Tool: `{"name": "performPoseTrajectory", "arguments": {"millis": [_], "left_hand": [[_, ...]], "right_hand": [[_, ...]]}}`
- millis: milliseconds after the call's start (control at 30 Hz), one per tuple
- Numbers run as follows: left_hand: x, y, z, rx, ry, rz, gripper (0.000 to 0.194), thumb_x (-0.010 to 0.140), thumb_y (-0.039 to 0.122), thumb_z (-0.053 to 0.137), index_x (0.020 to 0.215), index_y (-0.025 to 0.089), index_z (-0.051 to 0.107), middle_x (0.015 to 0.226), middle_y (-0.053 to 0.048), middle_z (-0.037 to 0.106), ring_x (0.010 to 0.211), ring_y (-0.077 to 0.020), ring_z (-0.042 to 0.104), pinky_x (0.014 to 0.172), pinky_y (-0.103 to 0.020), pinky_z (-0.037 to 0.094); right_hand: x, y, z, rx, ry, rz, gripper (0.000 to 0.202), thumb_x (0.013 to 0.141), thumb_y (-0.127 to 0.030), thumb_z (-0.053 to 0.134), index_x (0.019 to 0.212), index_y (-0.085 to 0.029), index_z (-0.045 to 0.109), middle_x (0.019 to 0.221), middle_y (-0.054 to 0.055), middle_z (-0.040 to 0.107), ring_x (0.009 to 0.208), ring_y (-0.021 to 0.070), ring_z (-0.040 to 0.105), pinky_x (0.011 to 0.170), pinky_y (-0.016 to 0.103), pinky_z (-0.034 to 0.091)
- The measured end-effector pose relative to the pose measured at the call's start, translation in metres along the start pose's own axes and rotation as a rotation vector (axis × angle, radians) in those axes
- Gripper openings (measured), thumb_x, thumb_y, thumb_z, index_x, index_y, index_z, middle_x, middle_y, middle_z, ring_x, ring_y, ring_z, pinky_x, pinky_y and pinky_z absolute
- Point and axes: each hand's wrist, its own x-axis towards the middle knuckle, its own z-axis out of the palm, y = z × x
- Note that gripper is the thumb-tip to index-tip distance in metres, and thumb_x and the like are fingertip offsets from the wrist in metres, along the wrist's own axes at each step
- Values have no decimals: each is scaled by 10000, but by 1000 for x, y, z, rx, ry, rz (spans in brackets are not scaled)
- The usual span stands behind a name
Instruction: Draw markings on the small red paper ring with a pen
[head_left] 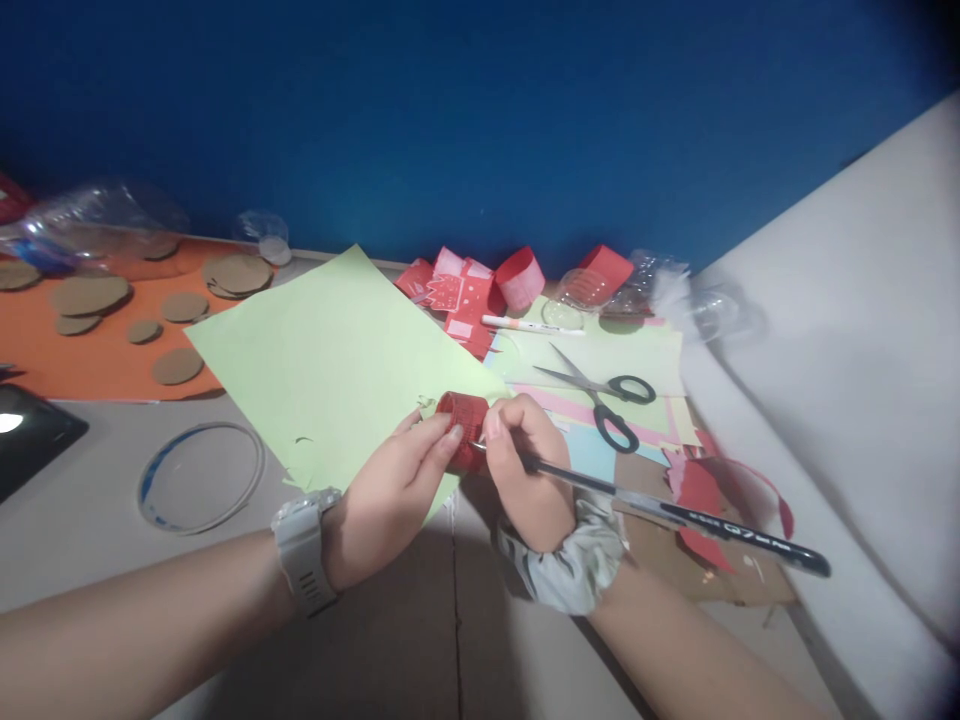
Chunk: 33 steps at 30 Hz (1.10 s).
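Observation:
A small red paper ring [466, 412] with dark marks on it is gripped in my left hand [401, 470], thumb and fingers closed on its side. My right hand [534, 460] pinches a black gel pen [675, 512] close to its tip, which meets or nearly meets the ring; the exact contact is hard to see. The pen's long barrel slants out to the lower right. Below and behind my hands lies a light green paper sheet [337, 360], with small torn green scraps [304, 470] at its lower edge.
Black-handled scissors [596, 390] and a white marker [532, 325] lie on coloured papers at right. Red paper pieces [521, 278] stand along the blue wall. An empty tape ring [201, 478], cardboard discs [90, 295] on orange paper [67, 370] and a plastic bottle [105, 225] are at left.

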Motion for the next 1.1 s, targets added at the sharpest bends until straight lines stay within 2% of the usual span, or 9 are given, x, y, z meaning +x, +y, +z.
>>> {"name": "performPoseTrajectory", "arguments": {"millis": [100,300,567,800,900,1100], "left_hand": [[0,0,0,-11,-3,-2,266,985,267,335,840,199,548,871,-46,683,997,-230,623,1071,-420,375],[0,0,-1,-17,-4,9,261,989,266,332,837,207,536,873,-39,680,986,-220,619,1068,-409,377],[0,-1,1,-35,-3,15,252,993,265,336,853,201,535,880,-32,666,939,-210,603,1029,-388,381],[-1,-3,1,-46,31,26,268,995,272,352,842,191,556,868,-38,637,921,-212,581,917,-338,423],[-1,-3,1,-93,36,30,276,1007,281,352,869,187,572,854,-28,642,888,-197,582,899,-320,419],[-1,-3,1,-203,98,0,327,1015,346,371,884,165,609,877,-35,652,833,-174,579,831,-274,448]], "right_hand": [[0,0,0,-1,5,1,245,948,-259,502,721,-225,419,647,-45,417,588,124,384,559,269,329],[0,-2,-2,-13,-105,-34,281,935,-251,526,691,-222,390,632,-50,396,578,121,364,560,276,315],[0,-1,-1,-18,-16,-40,244,966,-247,493,736,-224,414,643,-51,404,593,117,387,567,263,331],[1,-1,-4,-33,-145,-94,282,932,-210,548,694,-214,396,646,-49,415,596,110,387,566,263,329],[1,0,-3,57,-66,-109,251,950,-203,524,718,-217,430,652,-48,423,589,109,394,557,260,337],[-3,1,0,199,99,-241,196,968,-192,479,775,-222,468,683,-31,480,594,113,438,544,267,349]]}}
